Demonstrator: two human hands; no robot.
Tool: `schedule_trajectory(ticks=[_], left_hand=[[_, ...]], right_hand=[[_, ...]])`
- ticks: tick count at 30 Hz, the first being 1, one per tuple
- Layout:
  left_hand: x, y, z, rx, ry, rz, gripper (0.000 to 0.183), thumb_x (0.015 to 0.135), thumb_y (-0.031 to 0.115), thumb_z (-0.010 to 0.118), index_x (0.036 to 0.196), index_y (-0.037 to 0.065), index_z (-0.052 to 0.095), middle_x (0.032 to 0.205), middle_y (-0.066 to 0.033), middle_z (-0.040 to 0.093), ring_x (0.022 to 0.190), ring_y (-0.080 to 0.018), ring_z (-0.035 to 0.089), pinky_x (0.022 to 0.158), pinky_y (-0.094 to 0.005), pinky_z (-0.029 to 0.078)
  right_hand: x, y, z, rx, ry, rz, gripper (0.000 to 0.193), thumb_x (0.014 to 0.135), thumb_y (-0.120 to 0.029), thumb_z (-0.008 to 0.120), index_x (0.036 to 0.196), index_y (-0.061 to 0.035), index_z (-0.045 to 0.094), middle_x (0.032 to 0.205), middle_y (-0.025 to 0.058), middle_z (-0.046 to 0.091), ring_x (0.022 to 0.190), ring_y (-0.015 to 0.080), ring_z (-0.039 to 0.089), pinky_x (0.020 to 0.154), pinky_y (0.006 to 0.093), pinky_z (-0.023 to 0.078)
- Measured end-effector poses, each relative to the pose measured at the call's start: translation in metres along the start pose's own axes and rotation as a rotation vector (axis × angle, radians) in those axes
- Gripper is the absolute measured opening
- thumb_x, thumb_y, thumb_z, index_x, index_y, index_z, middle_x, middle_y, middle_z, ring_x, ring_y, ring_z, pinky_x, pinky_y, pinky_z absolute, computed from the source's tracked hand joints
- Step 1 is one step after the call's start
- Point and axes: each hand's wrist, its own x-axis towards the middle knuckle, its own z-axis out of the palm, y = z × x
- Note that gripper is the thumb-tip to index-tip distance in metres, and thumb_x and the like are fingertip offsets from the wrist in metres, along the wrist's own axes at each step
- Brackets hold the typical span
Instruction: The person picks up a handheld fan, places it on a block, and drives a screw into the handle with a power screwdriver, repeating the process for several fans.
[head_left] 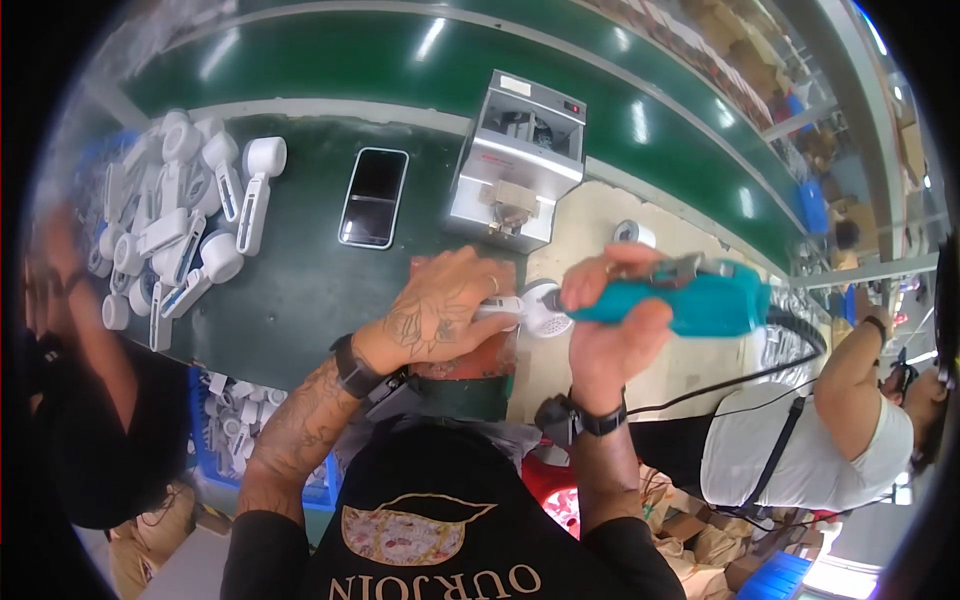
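My left hand (pixel 437 305) is closed around the handle of a white handheld fan (pixel 546 320), holding it down over a reddish-brown mat (pixel 465 362). The fan's round head, with small holes in its face, sticks out to the right of my fingers. In my right hand (pixel 622 335) lies a teal electric screwdriver (pixel 718 302), held level with its cord trailing off to the right. Its dark tip meets or overlaps the fan head; I cannot tell whether it touches a screw.
A silver screw feeder (pixel 520 155) stands beyond my hands, with a phone (pixel 374 198) to its left. Many white fans (pixel 185 240) are heaped at the far left. One white round part (pixel 633 233) sits behind the screwdriver. A blue crate (pixel 207 440) holds white parts. People sit on both sides.
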Motion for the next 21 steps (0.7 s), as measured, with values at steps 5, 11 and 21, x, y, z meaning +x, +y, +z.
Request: schedule_trajectory(ticks=[5, 11, 21], left_hand=[[-0.004, -0.009, 0.007, 0.103, 0.071, 0.050, 0.037, 0.087, 0.030, 0.070, 0.117, 0.008, 0.065, 0.111, -0.0099, 0.061, 0.103, -0.0308, 0.055, 0.092, -0.0433, 0.045], [-0.011, -0.020, 0.013, 0.099, 0.085, 0.099, 0.047, 0.086, 0.032, 0.070, 0.124, 0.006, 0.061, 0.114, -0.0112, 0.060, 0.109, -0.0303, 0.054, 0.096, -0.0437, 0.042], [-0.013, -0.025, 0.021, 0.068, 0.090, 0.067, 0.055, 0.086, 0.037, 0.069, 0.129, 0.005, 0.058, 0.112, -0.0121, 0.060, 0.108, -0.0310, 0.054, 0.097, -0.0438, 0.041]], right_hand=[[0.042, 0.027, 0.024, -0.104, -0.065, -0.104, 0.064, 0.093, -0.058, 0.061, 0.114, 0.0018, 0.055, 0.073, 0.0072, 0.057, 0.065, 0.0173, 0.057, 0.061, 0.0300, 0.046], [0.066, 0.053, 0.038, -0.152, -0.105, -0.138, 0.050, 0.099, -0.047, 0.059, 0.109, 0.0023, 0.057, 0.071, 0.0059, 0.058, 0.065, 0.0156, 0.059, 0.059, 0.0279, 0.046], [0.058, 0.070, 0.038, -0.104, -0.089, -0.064, 0.036, 0.101, -0.036, 0.058, 0.101, 0.0001, 0.057, 0.069, 0.0057, 0.057, 0.060, 0.0157, 0.057, 0.056, 0.0290, 0.045]])
